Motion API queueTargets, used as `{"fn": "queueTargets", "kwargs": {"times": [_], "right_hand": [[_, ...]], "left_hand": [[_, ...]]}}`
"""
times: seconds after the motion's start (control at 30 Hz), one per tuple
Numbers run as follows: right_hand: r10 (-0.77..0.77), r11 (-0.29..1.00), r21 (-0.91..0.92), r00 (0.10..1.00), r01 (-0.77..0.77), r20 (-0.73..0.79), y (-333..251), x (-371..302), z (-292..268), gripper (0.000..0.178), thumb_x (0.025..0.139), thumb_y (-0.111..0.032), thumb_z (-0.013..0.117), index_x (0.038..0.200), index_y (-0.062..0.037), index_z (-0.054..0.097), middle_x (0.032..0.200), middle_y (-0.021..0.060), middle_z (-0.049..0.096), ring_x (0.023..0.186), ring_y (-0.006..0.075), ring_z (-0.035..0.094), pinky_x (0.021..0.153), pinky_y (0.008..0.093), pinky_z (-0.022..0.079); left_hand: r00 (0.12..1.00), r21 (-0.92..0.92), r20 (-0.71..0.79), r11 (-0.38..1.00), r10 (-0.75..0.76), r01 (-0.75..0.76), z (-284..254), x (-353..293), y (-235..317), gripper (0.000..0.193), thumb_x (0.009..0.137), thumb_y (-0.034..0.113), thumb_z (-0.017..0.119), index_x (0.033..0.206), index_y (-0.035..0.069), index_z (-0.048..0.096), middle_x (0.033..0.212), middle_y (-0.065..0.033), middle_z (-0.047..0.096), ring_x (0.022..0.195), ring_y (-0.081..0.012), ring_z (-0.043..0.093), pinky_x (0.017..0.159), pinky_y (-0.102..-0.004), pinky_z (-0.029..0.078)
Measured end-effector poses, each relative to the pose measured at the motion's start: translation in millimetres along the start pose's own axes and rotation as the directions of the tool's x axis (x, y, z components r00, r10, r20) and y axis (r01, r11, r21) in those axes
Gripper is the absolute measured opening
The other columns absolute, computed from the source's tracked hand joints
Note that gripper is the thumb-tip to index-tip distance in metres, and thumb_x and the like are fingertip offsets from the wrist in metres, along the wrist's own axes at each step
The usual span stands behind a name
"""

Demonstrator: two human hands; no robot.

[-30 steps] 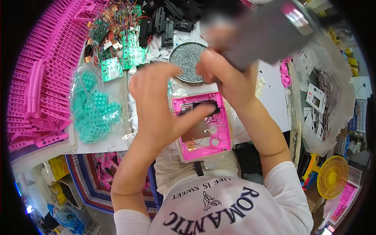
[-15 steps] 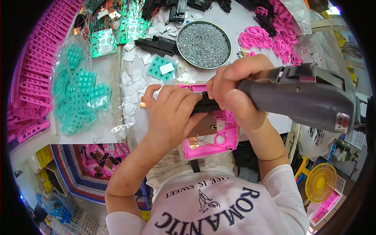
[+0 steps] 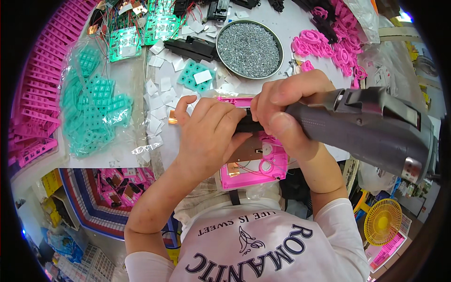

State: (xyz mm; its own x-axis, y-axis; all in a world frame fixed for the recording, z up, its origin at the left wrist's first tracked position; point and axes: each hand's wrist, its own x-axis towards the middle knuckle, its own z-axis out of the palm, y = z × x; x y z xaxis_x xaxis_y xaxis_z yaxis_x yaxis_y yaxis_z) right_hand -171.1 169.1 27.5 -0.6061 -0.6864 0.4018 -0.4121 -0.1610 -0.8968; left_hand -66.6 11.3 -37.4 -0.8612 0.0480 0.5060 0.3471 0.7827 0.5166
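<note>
A round metal dish (image 3: 282, 56) is filled with small silvery screws (image 3: 249, 49); a clear, creased bag (image 3: 121, 87) is packed with knobbed teal keypads (image 3: 101, 89). Below the counter (image 3: 293, 21), pink parts (image 3: 124, 188) are contained in a striped bin (image 3: 84, 202). The shallow, open pink plastic housing (image 3: 253, 181) is located at the counter's near edge. Over it, a black part (image 3: 249, 123) is pinched by the left hand's (image 3: 206, 129) grip; the right hand's (image 3: 286, 113) grip is wrapped around a smooth dark-grey tool (image 3: 357, 117)

Our right hand (image 3: 289, 113) grips a grey tool (image 3: 359, 117); our left hand (image 3: 206, 131) touches a black part (image 3: 248, 124) in a pink case (image 3: 253, 179).
</note>
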Motion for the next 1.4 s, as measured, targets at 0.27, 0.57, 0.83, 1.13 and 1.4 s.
{"fn": "queueTargets", "kwargs": {"times": [0.27,0.57,0.83,1.13,1.4], "right_hand": [[0.020,0.993,-0.120,1.000,-0.017,0.022,-7,2,0,0.027,0.095,-0.016,0.070,0.103,-0.0084,0.045,0.067,0.0036,0.054,0.059,0.0130,0.051,0.060,0.0341,0.050],[-0.044,0.985,0.159,0.994,0.060,-0.102,-15,11,-5,0.034,0.097,-0.024,0.067,0.117,-0.0062,0.046,0.064,0.0010,0.049,0.056,0.0127,0.048,0.058,0.0324,0.048],[0.010,0.999,0.035,0.978,-0.003,-0.210,-21,14,-40,0.083,0.089,-0.018,0.070,0.156,0.0037,0.026,0.101,0.0097,0.063,0.087,0.0207,0.062,0.088,0.0395,0.051],[0.289,0.836,-0.504,0.955,-0.215,0.071,0,-50,-34,0.074,0.070,-0.015,0.085,0.138,-0.0053,0.058,0.117,0.0110,0.067,0.111,0.0295,0.059,0.095,0.0386,0.050],[0.164,0.808,-0.588,0.972,-0.032,0.172,8,-46,-36,0.049,0.068,-0.010,0.081,0.115,-0.0064,0.067,0.106,0.0095,0.066,0.106,0.0344,0.057,0.088,0.0423,0.052]], "left_hand": [[1.000,0.011,0.004,1.000,0.011,-0.012,-2,1,1,0.043,0.069,0.025,0.084,0.106,0.011,0.065,0.097,0.0006,0.062,0.095,-0.0197,0.059,0.102,-0.0514,0.027],[1.000,0.011,0.027,1.000,-0.006,0.005,-2,0,3,0.046,0.067,0.025,0.085,0.107,0.012,0.065,0.098,0.0006,0.062,0.096,-0.0201,0.059,0.103,-0.0524,0.028],[0.995,-0.003,0.093,1.000,-0.024,0.024,-8,4,4,0.042,0.070,0.027,0.085,0.105,0.014,0.066,0.099,0.0004,0.064,0.097,-0.0210,0.059,0.103,-0.0512,0.028],[0.940,-0.136,0.287,0.963,-0.186,0.232,-27,26,1,0.023,0.081,0.018,0.077,0.101,0.010,0.069,0.094,-0.0044,0.066,0.090,-0.0225,0.062,0.095,-0.0429,0.034],[0.815,-0.123,0.575,0.978,-0.070,0.171,-33,64,-18,0.004,0.086,0.010,0.069,0.087,0.008,0.072,0.087,-0.0063,0.065,0.087,-0.0236,0.062,0.085,-0.0399,0.035]]}}
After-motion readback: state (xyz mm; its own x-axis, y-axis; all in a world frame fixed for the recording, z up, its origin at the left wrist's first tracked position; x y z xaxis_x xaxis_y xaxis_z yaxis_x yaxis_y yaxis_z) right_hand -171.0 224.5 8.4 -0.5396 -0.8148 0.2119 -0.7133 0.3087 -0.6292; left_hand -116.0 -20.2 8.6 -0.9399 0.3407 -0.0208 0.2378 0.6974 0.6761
